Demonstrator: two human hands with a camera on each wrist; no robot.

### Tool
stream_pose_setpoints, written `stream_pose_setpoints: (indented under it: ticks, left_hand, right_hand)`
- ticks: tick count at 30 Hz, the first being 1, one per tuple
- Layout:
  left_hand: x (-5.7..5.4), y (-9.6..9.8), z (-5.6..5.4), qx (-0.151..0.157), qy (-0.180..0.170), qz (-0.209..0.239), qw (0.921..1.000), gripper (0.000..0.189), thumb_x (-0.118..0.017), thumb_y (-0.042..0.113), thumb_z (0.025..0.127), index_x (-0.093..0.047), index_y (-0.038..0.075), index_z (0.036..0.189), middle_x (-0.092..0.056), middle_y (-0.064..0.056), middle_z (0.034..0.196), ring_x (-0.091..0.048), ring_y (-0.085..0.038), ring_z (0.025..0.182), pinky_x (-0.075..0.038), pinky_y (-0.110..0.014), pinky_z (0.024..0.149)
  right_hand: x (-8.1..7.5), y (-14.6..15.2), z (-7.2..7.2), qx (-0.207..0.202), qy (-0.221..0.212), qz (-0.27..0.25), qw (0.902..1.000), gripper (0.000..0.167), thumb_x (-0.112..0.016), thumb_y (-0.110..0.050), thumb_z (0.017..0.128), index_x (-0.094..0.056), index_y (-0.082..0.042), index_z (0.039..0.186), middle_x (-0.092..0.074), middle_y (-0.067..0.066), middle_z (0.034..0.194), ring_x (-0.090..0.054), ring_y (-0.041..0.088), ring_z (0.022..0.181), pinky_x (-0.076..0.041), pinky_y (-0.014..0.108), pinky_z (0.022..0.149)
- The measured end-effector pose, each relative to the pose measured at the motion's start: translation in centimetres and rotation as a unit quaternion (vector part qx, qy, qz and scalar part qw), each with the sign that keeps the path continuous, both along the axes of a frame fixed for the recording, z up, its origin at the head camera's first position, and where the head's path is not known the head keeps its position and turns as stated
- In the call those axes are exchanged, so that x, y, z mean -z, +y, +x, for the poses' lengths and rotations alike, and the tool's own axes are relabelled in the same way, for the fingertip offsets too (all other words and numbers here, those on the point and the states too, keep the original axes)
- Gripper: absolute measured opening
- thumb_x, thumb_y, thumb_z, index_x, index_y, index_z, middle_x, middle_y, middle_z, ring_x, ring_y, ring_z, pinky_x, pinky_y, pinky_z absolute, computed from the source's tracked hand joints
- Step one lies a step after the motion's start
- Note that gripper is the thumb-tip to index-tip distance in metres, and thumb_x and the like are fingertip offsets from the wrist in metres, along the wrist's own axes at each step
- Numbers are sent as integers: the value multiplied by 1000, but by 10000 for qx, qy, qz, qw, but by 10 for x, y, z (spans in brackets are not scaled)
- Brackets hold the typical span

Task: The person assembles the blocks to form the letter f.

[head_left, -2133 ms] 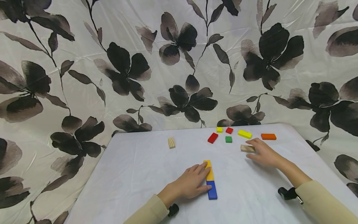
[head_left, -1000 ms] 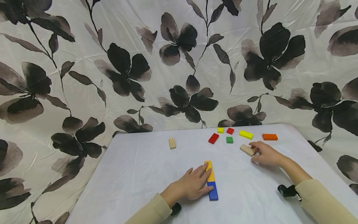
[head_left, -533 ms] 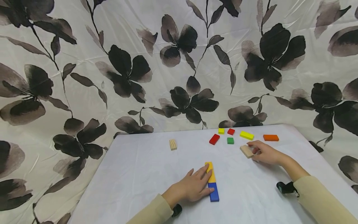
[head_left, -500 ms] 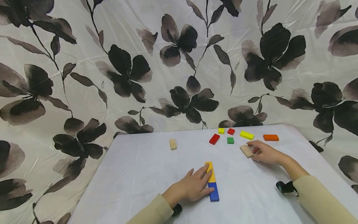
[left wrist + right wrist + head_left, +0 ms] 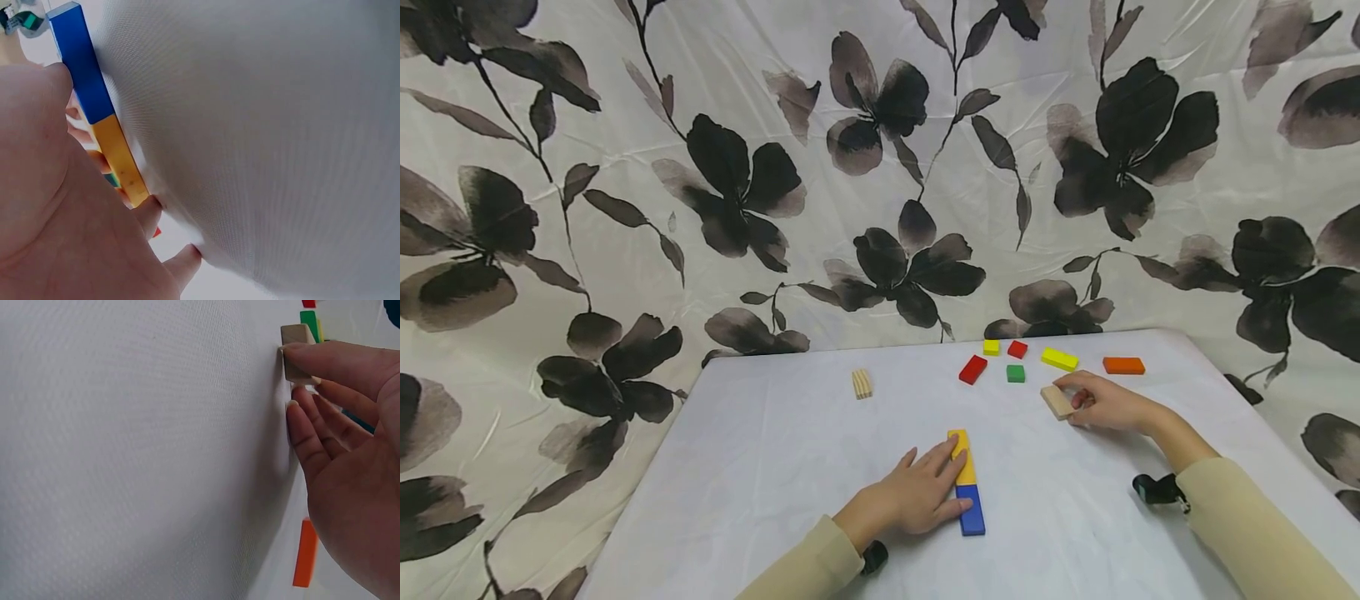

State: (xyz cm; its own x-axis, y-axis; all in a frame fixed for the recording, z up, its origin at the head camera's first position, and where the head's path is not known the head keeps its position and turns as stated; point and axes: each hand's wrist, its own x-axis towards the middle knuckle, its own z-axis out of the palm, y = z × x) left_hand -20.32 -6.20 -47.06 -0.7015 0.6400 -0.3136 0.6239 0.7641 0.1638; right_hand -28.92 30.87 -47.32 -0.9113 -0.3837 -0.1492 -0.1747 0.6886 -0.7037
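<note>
A yellow block (image 5: 967, 473) and a blue block (image 5: 972, 521) lie end to end in one line on the table. My left hand (image 5: 910, 498) rests along them with its fingers extended, fingertips on the yellow one and thumb on the blue one. In the left wrist view the blue block (image 5: 81, 69) meets the yellow block (image 5: 122, 156) squarely. Farther right, my right hand (image 5: 1108, 402) pinches a plain wooden block (image 5: 1056, 402) by its near end. The right wrist view has the thumb of the right hand (image 5: 350, 431) against the wooden block (image 5: 299, 359), other fingers curled behind.
Behind the wooden block lie a green block (image 5: 1016, 373), a long red block (image 5: 973, 369), a small red block (image 5: 1017, 349), a small yellow block (image 5: 991, 347), a long yellow block (image 5: 1060, 359) and an orange block (image 5: 1123, 366). Thin wooden sticks (image 5: 862, 384) lie left on the white-covered table (image 5: 760, 467).
The right hand has taken hold of the wooden block, turned it from lying sideways to slanted, and shifted it slightly left. The left hand stays on the yellow and blue blocks.
</note>
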Motion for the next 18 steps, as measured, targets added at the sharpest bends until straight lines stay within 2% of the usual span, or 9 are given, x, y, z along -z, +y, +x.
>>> stream_pose_setpoints:
  ticks: [6,18]
  left_hand:
    - [-3,0,1,-11,-30,-59,10000,79,-34,67,103,-21,20,165,-7,-2,173,-14,-22,158,-21,-57,123]
    - [-1,0,0,-80,-67,-45,9999,78,-33,68,103,-21,22,165,-6,0,173,-12,-28,158,-20,-60,122]
  right_hand:
    - [1,1,-3,-18,-151,-110,9998,69,-77,-14,91,-44,-2,151,-57,11,108,-52,28,102,-47,39,87]
    - [-1,1,-3,57,-133,-127,9998,64,-79,-13,89,-50,-2,145,-58,10,105,-52,28,102,-48,37,85]
